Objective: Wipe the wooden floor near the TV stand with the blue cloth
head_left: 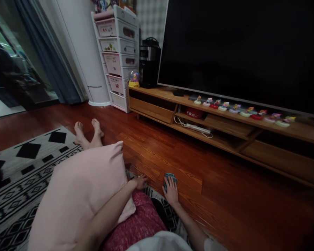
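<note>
My right hand is on the wooden floor, its fingers laid over a small teal cloth-like piece. The piece shows past the fingertips and at both sides; its exact kind is unclear. To the left, my left hand rests low at the rug's edge with fingers stretched out and nothing visible in them. My left forearm crosses a large pale pink pillow that covers much of my legs. Dark red patterned fabric shows on my lap between the arms.
A wooden TV stand runs along the wall, bearing a large television and several small figurines. A white power strip lies on its shelf. A drawer tower stands left. A patterned rug lies under the pillow.
</note>
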Tool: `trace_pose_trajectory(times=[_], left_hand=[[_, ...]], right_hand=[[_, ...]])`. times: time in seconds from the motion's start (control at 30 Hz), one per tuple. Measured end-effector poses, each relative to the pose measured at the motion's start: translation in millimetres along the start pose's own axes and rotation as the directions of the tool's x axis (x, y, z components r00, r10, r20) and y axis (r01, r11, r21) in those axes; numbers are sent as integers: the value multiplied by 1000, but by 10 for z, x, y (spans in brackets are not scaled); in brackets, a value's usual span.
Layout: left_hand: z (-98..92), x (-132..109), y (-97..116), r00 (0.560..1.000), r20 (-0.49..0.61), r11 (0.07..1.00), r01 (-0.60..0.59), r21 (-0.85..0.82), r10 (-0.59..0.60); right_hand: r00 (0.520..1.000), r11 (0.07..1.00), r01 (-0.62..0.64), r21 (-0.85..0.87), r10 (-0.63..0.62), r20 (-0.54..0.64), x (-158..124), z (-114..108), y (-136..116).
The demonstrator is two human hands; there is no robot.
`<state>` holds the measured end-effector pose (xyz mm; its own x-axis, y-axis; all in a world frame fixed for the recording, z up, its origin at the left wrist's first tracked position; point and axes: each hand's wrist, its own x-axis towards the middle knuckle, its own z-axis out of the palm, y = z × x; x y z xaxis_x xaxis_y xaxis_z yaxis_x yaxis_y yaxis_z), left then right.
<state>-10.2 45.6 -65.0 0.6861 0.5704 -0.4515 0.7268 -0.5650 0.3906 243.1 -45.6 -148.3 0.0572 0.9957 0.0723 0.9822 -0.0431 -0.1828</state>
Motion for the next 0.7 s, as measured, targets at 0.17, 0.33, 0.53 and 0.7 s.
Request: trace_pose_trajectory(times=[0.17, 0.33, 0.53, 0.7], left_hand=[[-55, -43, 43, 998, 9, 998, 54, 11, -54], [-59, -28, 51, 999, 11, 999, 53, -3, -53], [15, 31, -8, 999, 9, 998, 52, -45, -52], [66, 56, -64, 999, 5, 997, 41, -66, -40]], right_hand=[[987, 986, -160, -36, 160, 0, 627, -49, -88], [995, 995, -94, -15, 94, -12, 559, 21, -92], [980, 980, 195, 41, -193, -50, -254, 129, 216], [988, 991, 125, 36, -121, -92, -680, 59, 717]])
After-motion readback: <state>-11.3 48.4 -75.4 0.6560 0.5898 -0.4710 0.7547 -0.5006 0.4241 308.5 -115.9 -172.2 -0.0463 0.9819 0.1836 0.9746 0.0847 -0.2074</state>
